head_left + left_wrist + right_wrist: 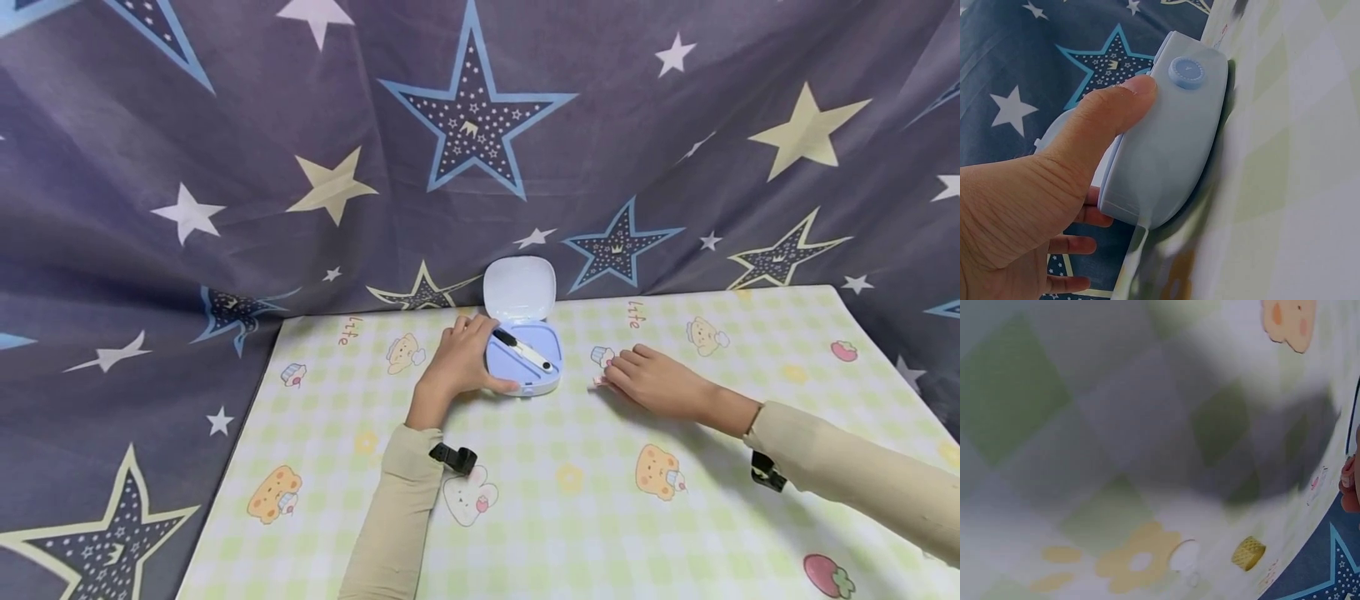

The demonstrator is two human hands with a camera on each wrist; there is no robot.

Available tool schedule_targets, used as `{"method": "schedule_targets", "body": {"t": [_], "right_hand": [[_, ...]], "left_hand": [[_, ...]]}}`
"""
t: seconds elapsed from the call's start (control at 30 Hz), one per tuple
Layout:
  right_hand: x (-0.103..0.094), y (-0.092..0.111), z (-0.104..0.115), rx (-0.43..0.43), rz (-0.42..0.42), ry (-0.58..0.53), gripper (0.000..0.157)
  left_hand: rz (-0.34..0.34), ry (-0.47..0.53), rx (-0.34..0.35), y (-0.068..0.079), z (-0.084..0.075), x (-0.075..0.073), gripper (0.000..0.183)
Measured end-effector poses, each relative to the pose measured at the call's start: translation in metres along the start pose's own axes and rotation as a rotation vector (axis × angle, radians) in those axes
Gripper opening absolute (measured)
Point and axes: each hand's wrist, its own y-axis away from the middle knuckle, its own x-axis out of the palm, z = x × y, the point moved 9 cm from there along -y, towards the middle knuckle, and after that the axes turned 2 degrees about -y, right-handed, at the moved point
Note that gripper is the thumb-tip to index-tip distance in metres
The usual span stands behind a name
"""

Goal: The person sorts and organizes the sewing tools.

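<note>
A light blue case (528,390) stands on the table with its white lid (520,287) raised behind it. Across its top lies a tool (528,354) with a white body and a black end; its exact kind is unclear. My left hand (459,358) grips the case from the left. In the left wrist view, its thumb lies on the edge of the case (1166,144), near a round blue button (1187,72). To the right of the case, my right hand (651,382) pinches a small pale thing (597,381), mostly hidden by the fingers.
A printed cloth (525,533) with pale green checks and cartoon figures covers the table. Behind it hangs a dark curtain (420,225) with stars. Black straps with small devices sit on the left wrist (453,457) and right wrist (767,472).
</note>
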Motion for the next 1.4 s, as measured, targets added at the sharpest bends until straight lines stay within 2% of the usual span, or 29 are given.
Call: {"method": "schedule_targets", "body": {"t": [0.27,0.53,0.83,1.0,1.03,1.17,1.4], "right_hand": [[-0.005,-0.016,-0.006,-0.008,-0.047,0.012,0.043],[-0.008,-0.037,-0.015,-0.016,-0.072,0.038,0.033],[-0.01,-0.056,-0.019,-0.021,-0.085,0.074,0.05],[-0.01,-0.066,-0.019,-0.021,-0.078,0.068,0.021],[-0.009,-0.068,-0.019,-0.019,-0.074,0.068,0.019],[-0.007,-0.078,-0.02,-0.003,-0.072,0.067,0.025],[-0.001,-0.091,-0.027,0.066,-0.05,0.012,0.018]], "left_hand": [[-0.002,0.002,0.008,0.002,-0.001,0.0,0.111],[-0.003,-0.002,-0.002,0.002,0.0,0.0,0.11],[-0.017,0.004,-0.004,0.003,-0.001,-0.002,0.108],[-0.001,-0.013,-0.003,0.003,-0.002,0.0,0.109],[-0.002,-0.012,-0.001,0.003,-0.003,-0.001,0.109],[-0.004,-0.005,0.0,0.002,-0.003,-0.002,0.109],[-0.015,-0.017,0.005,0.001,-0.002,-0.001,0.108]]}}
